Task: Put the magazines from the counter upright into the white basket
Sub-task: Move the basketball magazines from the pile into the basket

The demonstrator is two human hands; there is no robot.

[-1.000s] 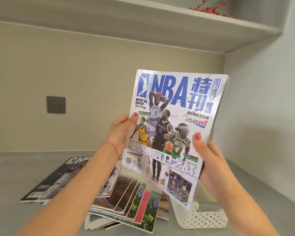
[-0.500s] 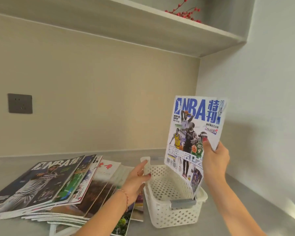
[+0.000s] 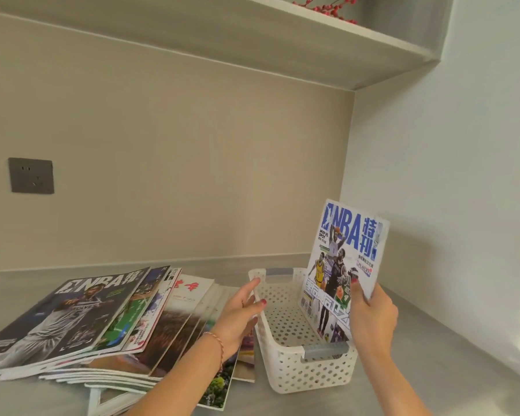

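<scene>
A white perforated basket (image 3: 285,370) stands on the grey counter, right of centre. My right hand (image 3: 373,313) grips a blue-and-white NBA magazine (image 3: 345,253) by its right edge. The magazine stands upright with its lower end inside the basket along the right wall. My left hand (image 3: 240,313) is open, its fingers touching the basket's left rim. A fanned stack of several magazines (image 3: 108,322) lies flat on the counter to the left, a dark NBA issue on top.
The grey counter (image 3: 433,370) meets a beige back wall and a pale side wall close to the basket's right. A grey wall socket (image 3: 31,175) sits at left. A shelf (image 3: 312,46) with red berries hangs overhead.
My right hand has lowered the NBA magazine into the basket. My left hand let go of the magazine a second ago and now rests on the basket's left rim.
</scene>
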